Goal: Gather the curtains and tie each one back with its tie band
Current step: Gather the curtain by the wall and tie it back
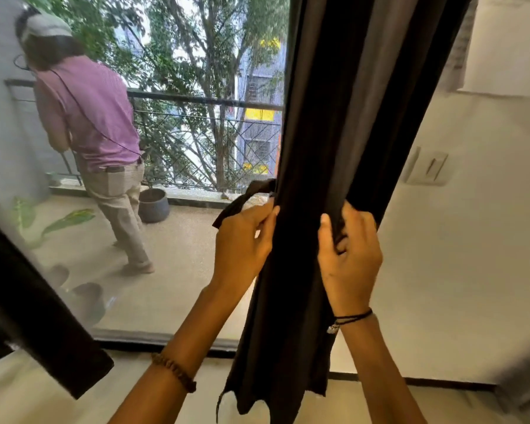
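Gripping a fold of the dark curtain [334, 117], right hand [349, 255] fingers clamped on it | left hand [242, 237] fingers curled on the tie band [247, 198] at the curtain's left edge | curtain hangs gathered between window [178, 270] and wall [471, 270] | switch [429, 168] on wall | outside on the balcony: person [95, 117] in pink shirt, grey pot [153, 205], railing [202, 101], trees [196, 41]

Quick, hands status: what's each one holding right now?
Left hand: closed, pinching the tie band.
Right hand: closed, gripping the gathered curtain.
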`<move>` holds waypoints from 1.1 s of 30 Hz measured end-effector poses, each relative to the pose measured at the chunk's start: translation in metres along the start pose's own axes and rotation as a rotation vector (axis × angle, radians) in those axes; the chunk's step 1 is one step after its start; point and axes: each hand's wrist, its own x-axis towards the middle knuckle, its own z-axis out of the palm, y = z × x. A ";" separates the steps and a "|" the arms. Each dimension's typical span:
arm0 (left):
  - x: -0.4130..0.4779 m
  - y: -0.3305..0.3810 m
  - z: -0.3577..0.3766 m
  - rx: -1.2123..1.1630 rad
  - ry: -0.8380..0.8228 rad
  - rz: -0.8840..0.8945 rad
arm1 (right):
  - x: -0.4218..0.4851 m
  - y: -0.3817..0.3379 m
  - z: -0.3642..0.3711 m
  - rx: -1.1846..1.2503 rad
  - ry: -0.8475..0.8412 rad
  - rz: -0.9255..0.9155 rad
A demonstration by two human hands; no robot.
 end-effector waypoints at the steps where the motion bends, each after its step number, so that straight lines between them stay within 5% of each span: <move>1: -0.002 0.002 0.002 -0.027 -0.020 0.010 | -0.003 -0.006 0.003 0.015 -0.030 -0.037; 10: -0.006 0.013 0.010 -0.117 -0.109 0.072 | -0.011 -0.022 0.015 0.077 -0.204 -0.135; 24: -0.011 0.015 0.006 -0.103 -0.159 0.094 | -0.009 -0.027 0.010 0.069 -0.321 -0.041; 33: 0.006 0.032 -0.002 -0.194 -0.157 -0.056 | -0.008 -0.021 0.002 0.034 -0.533 -0.099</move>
